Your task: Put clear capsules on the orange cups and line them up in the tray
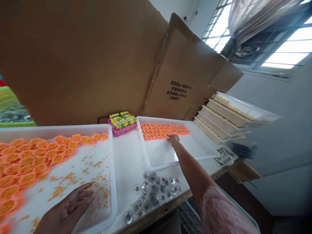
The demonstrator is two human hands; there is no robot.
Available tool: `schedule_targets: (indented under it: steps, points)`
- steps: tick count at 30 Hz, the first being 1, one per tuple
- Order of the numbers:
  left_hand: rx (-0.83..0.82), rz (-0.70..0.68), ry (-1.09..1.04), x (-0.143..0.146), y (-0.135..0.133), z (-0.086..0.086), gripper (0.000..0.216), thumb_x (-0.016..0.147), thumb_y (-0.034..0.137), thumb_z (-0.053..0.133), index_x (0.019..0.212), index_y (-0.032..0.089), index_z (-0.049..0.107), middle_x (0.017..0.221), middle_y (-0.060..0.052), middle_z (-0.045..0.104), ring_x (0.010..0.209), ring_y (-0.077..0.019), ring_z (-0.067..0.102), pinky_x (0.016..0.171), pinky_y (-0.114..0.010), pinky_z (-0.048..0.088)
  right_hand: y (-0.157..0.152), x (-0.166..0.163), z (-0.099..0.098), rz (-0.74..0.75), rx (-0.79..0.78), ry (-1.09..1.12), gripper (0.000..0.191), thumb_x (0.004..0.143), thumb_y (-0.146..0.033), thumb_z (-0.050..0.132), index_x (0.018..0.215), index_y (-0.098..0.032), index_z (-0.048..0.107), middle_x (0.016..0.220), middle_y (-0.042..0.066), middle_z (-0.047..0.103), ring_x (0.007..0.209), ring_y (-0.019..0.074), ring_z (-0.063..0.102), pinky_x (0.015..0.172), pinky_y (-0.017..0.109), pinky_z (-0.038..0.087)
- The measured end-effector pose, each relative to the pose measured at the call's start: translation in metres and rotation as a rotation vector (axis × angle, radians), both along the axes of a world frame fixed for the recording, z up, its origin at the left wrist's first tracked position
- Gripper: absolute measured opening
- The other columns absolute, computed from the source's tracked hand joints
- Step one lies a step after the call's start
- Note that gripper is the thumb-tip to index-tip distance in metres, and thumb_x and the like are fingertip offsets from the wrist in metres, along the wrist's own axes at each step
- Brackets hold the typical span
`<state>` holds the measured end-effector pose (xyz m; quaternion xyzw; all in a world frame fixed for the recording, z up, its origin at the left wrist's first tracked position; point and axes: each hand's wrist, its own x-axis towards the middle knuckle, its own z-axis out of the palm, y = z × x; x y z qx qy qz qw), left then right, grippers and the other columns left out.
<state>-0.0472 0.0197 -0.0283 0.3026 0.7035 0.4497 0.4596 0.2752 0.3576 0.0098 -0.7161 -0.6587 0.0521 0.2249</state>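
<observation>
My right hand [174, 139] reaches into the right white tray [158, 164], at the front edge of tightly packed rows of small round orange pieces [156, 130] with dark marks in their centres. Its fingers are bunched together and touch the end of a row; whatever they grip is too small to make out. My left hand [70, 208] hovers over the left white tray [112, 182], fingers loosely bent and apart, with nothing visible in them. Round orange cups [26, 169] with yellowish-orange middles fill that tray's left and back, and orange crumbs [64, 182] lie scattered across its floor.
Clear round capsules [153, 190] with dark prints lie heaped near the table's front edge. Between the trays stands a pink basket [124, 130] of yellow-green packets. Stacked white trays [219, 118] and a patterned mug [225, 156] are at right. Cardboard [102, 65] walls the back.
</observation>
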Motion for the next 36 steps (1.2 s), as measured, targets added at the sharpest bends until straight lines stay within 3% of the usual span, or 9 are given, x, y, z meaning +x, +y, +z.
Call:
schedule_targets:
  steps: [3,6,8,11,13,16,19,27,36]
  points:
    - [0.034,0.022,-0.002,0.008,-0.001,0.014,0.050,0.059,0.051,0.072,0.100,0.023,0.067,0.103,-0.007,0.069,0.104,-0.0302,0.060,0.085,-0.034,0.052,-0.006,-0.022,0.001,0.028,0.051,0.033,0.028,0.090,-0.028,0.048,0.115,-0.016,0.054,0.117,0.011,0.054,0.096,0.0189,0.057,0.083,0.038,0.049]
    - [0.105,0.087,-0.034,0.016,-0.001,0.022,0.053,0.066,0.051,0.067,0.108,0.019,0.062,0.097,-0.009,0.069,0.093,-0.0269,0.064,0.082,-0.035,0.051,-0.023,-0.074,0.004,0.189,0.126,0.074,0.030,0.091,-0.021,0.041,0.117,-0.013,0.053,0.121,0.015,0.052,0.097,0.0195,0.057,0.086,0.036,0.047]
    - [0.138,0.106,-0.078,0.018,0.000,0.023,0.052,0.069,0.050,0.063,0.110,0.017,0.060,0.094,-0.009,0.069,0.089,-0.0258,0.065,0.080,-0.036,0.050,-0.044,-0.123,0.007,0.443,0.171,0.084,0.029,0.090,-0.020,0.040,0.115,-0.018,0.056,0.118,0.011,0.056,0.100,0.0191,0.056,0.087,0.033,0.045]
    - [0.167,0.094,-0.092,0.018,0.000,0.022,0.050,0.072,0.048,0.061,0.110,0.015,0.059,0.091,-0.009,0.068,0.086,-0.0249,0.065,0.078,-0.036,0.049,-0.077,-0.204,0.012,1.021,0.168,-0.092,0.033,0.089,-0.014,0.039,0.115,-0.019,0.057,0.113,0.010,0.061,0.106,0.0213,0.053,0.090,0.035,0.042]
    - [0.179,0.071,-0.095,0.017,0.000,0.023,0.049,0.073,0.047,0.060,0.110,0.014,0.059,0.091,-0.010,0.068,0.084,-0.0244,0.064,0.077,-0.035,0.049,-0.091,-0.252,0.012,1.184,0.068,-0.347,0.038,0.085,-0.009,0.040,0.119,-0.019,0.054,0.115,0.009,0.060,0.108,0.0210,0.052,0.089,0.032,0.041]
    - [0.178,0.064,-0.088,0.017,-0.001,0.027,0.048,0.073,0.047,0.059,0.109,0.015,0.060,0.091,-0.010,0.068,0.084,-0.0244,0.064,0.076,-0.034,0.049,-0.094,-0.301,0.005,1.199,-0.018,-0.516,0.044,0.078,-0.006,0.047,0.120,-0.017,0.053,0.113,0.011,0.060,0.101,0.0226,0.055,0.081,0.031,0.043]
    - [0.190,0.061,-0.064,0.017,-0.002,0.029,0.046,0.074,0.047,0.059,0.108,0.015,0.062,0.092,-0.010,0.067,0.085,-0.0243,0.063,0.076,-0.033,0.048,-0.086,-0.322,-0.004,1.191,-0.063,-0.607,0.046,0.076,-0.006,0.050,0.120,-0.018,0.054,0.111,0.012,0.061,0.099,0.0240,0.056,0.079,0.031,0.043]
    - [0.247,0.074,-0.104,0.018,-0.002,0.025,0.042,0.074,0.044,0.061,0.105,0.017,0.064,0.090,-0.009,0.068,0.082,-0.0235,0.063,0.074,-0.032,0.048,-0.093,-0.316,-0.010,1.159,-0.092,-0.727,0.028,0.082,-0.021,0.049,0.108,-0.019,0.061,0.104,0.012,0.063,0.105,0.0284,0.049,0.085,0.040,0.035]
    - [0.249,0.058,-0.056,0.019,-0.004,0.027,0.039,0.078,0.041,0.057,0.107,0.017,0.062,0.090,-0.008,0.069,0.084,-0.0239,0.064,0.077,-0.034,0.049,-0.109,-0.323,-0.007,1.202,-0.096,-0.621,0.042,0.075,-0.024,0.056,0.117,-0.019,0.055,0.115,0.012,0.059,0.109,0.0283,0.043,0.083,0.039,0.033]
